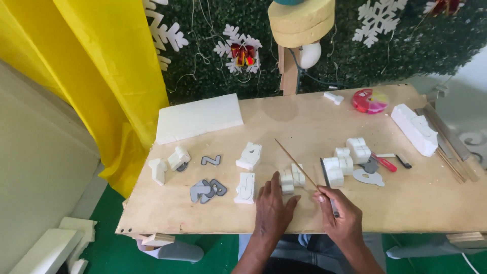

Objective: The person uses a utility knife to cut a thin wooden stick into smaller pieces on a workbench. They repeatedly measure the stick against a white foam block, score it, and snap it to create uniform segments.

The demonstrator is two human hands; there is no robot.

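Two bare hands work at the near edge of a plywood table (304,127) scattered with cut foam shapes. The left hand (272,205) lies flat and open, fingers spread on the board, its fingertips touching a small white foam block (287,181), apparently to steady it. The right hand (341,213) is closed around a thin wooden stick (297,163), which slants up and to the left over the block; a dark, blade-like tool (327,185) seems to sit in the same grip, though the view is too small to be sure.

More white foam pieces lie in loose groups across the board: a pair at the left (170,161), two near the middle (248,170), a cluster at the right (347,156). Grey flat cut-outs (207,190) rest among them, likely as patterns, given their matching outlines. A large foam sheet (198,117) sits at the far left corner and a long foam bar (415,128) at the far right, both clear of the working area.

A round divided box (370,100), pink and yellow, stands at the back edge; its contents cannot be made out. A red-handled cutter (385,163) lies beside the right cluster.
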